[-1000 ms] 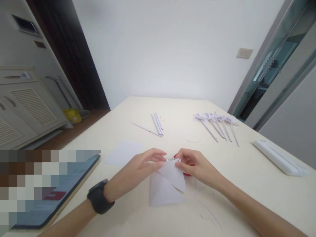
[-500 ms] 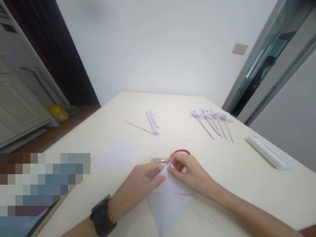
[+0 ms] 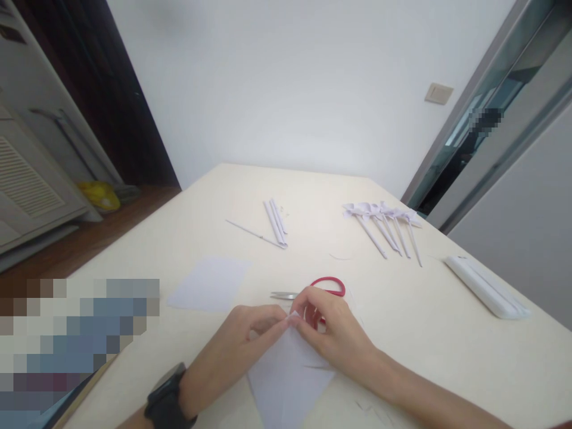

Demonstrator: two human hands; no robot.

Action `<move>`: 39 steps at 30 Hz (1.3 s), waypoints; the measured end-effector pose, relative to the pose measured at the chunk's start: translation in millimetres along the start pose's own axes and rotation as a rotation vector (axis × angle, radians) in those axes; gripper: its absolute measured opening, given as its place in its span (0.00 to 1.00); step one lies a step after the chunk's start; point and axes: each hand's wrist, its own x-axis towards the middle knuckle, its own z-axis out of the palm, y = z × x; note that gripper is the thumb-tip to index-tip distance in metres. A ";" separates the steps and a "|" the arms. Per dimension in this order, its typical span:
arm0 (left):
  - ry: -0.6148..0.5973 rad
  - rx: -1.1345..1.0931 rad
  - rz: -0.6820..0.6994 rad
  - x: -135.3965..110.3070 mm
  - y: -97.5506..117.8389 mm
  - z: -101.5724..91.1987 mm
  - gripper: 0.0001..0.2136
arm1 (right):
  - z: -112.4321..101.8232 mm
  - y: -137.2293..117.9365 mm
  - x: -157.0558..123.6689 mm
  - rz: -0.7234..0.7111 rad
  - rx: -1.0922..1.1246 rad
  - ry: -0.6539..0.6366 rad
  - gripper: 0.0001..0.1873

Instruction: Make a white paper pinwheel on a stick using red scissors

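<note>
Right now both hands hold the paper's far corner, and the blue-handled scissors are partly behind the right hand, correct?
No: in the head view, the scissors have red handles. The left hand and right hand hold the paper by its far corner, with the scissors partly behind the right hand.

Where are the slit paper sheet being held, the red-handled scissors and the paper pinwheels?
Slit paper sheet (image 3: 287, 370): head view, middle of its visible face.
Red-handled scissors (image 3: 342, 288): head view, right end of the red loop.
Paper pinwheels (image 3: 383, 210): head view, a folded head near the row's middle.
</note>
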 end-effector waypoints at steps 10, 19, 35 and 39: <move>0.002 -0.051 0.020 3.3 -27.8 6.3 0.17 | -1.1 -3.8 2.8 -0.135 -0.021 0.001 0.04; -0.006 -0.197 -0.034 -4.5 -22.4 3.9 0.16 | -8.2 -7.3 -3.0 -0.227 -0.075 0.004 0.12; -0.031 -0.067 -0.044 -7.7 0.2 12.0 0.12 | -11.0 -3.1 -13.9 -0.280 -0.072 0.002 0.08; -0.026 -0.029 -0.039 -10.9 1.0 11.5 0.13 | -10.3 -3.4 -15.4 -0.316 -0.072 -0.026 0.07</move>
